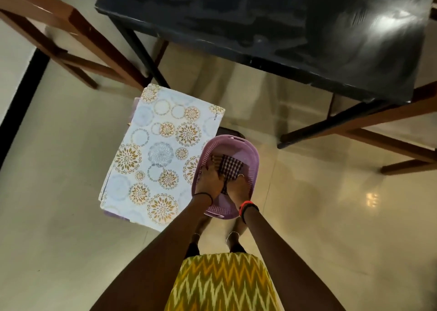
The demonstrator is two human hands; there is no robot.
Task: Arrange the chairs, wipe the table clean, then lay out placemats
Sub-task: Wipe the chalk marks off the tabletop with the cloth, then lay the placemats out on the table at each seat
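Note:
A purple plastic basket (246, 150) sits on the floor in front of my feet. Inside it lies a checked purple-and-white cloth (229, 166). Both hands reach down into the basket: my left hand (210, 180) lies on the cloth's left part, and my right hand (240, 187) holds its near end. A stack of pale placemats (160, 154) with gold and blue round flower prints lies on the floor just left of the basket. The black table (272, 15) stands beyond, its top streaked and glossy.
A brown wooden chair (78, 34) stands at the upper left beside the table's black leg (142, 50). Another wooden chair frame (390, 131) shows at the right, under the table's corner. The floor is shiny beige tile.

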